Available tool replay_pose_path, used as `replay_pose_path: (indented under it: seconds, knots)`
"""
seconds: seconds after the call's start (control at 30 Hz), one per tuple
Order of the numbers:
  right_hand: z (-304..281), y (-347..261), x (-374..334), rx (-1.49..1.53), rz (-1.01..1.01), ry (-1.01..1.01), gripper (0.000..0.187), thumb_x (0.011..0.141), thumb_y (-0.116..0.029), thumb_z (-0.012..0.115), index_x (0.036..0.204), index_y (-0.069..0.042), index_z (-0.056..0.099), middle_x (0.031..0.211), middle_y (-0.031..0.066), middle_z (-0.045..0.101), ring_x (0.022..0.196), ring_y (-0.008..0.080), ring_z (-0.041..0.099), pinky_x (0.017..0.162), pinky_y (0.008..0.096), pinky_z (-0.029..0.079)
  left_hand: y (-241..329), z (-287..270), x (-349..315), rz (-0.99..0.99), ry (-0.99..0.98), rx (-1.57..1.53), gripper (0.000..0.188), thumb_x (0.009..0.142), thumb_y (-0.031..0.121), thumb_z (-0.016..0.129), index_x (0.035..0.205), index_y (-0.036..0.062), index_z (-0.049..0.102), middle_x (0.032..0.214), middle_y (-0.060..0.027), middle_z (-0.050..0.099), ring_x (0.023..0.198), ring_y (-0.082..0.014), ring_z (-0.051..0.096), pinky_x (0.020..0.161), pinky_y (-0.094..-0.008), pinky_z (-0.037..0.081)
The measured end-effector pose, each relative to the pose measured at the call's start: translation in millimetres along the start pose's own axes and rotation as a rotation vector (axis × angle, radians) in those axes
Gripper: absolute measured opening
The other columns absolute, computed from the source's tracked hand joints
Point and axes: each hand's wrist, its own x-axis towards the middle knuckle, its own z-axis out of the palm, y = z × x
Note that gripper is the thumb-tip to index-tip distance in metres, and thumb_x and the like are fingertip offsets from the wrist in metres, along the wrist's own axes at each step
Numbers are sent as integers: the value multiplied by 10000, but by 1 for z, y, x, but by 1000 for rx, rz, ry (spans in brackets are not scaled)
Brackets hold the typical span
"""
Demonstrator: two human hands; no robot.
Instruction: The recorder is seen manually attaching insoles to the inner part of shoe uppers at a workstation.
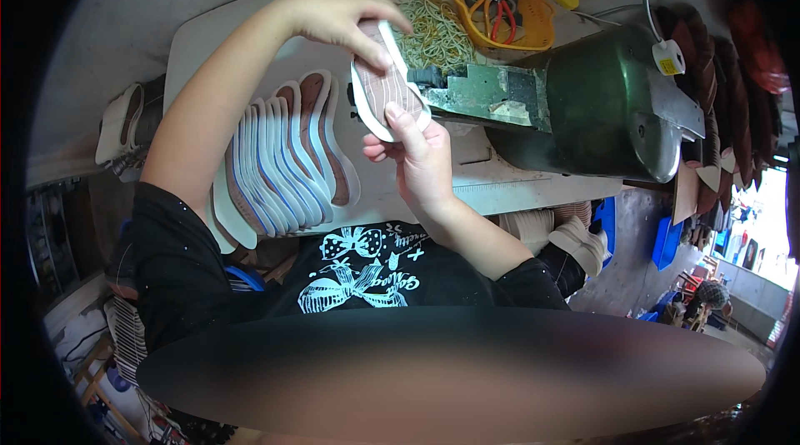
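Note:
A brown shoe insole (375, 97) with a white edge and pale lines along its top is held up over the table, just left of the machine's head. My left hand (350, 27) is closed on its far end, thumb lying on the brown face and fingers arched over. At the near end, my right hand (418, 157) pinches the insole with the thumb on top and the fingers curled beneath. A fanned row of similar insoles (337, 157), brown with white and blue edges, lies on the table by my left forearm.
A green sewing machine (608, 103) stands to the right on the white table (400, 199). Behind my hands are a pile of yellowish cord (437, 32), an orange basket (542, 32) with pliers and scissors, and two bottles. More sole pieces (579, 245) are stacked below the table's right side.

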Motion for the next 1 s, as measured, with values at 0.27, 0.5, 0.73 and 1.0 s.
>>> replay_pose_path:
  seconds: [0.27, 0.5, 0.73, 1.0]
  knots:
    - [7, -10, 5, -33, 25, 49, 367, 904, -334, 572, 959, 23, 631, 795, 128, 672, 651, 172, 668, 583, 247, 530, 19, -8, 7, -345, -392, -489, 332, 722, 243, 760, 886, -1, 607, 798, -29, 603, 718, -94, 565, 616, -237, 470]
    - [3, -13, 8, -29, 38, 36, 395, 911, -347, 557, 959, 39, 626, 828, 132, 668, 679, 182, 673, 587, 245, 543, 35, 0, -15, -390, -274, -600, 259, 811, 261, 677, 820, 28, 564, 693, 2, 550, 619, -68, 487, 537, -221, 380]
    - [-4, -14, 8, 2, 47, -10, 427, 910, -368, 547, 992, 49, 599, 852, 144, 667, 707, 184, 669, 613, 261, 546, 46, 20, -32, -514, -115, -734, 192, 845, 216, 641, 805, 37, 583, 676, 21, 559, 617, -46, 522, 542, -199, 415]
    - [-10, -19, 6, -43, 48, -76, 316, 883, -296, 587, 963, 8, 618, 866, 100, 668, 720, 165, 662, 613, 244, 532, 65, 38, -45, -639, -35, -679, 262, 850, 301, 639, 830, 40, 641, 690, -2, 611, 581, -49, 544, 534, -205, 433]
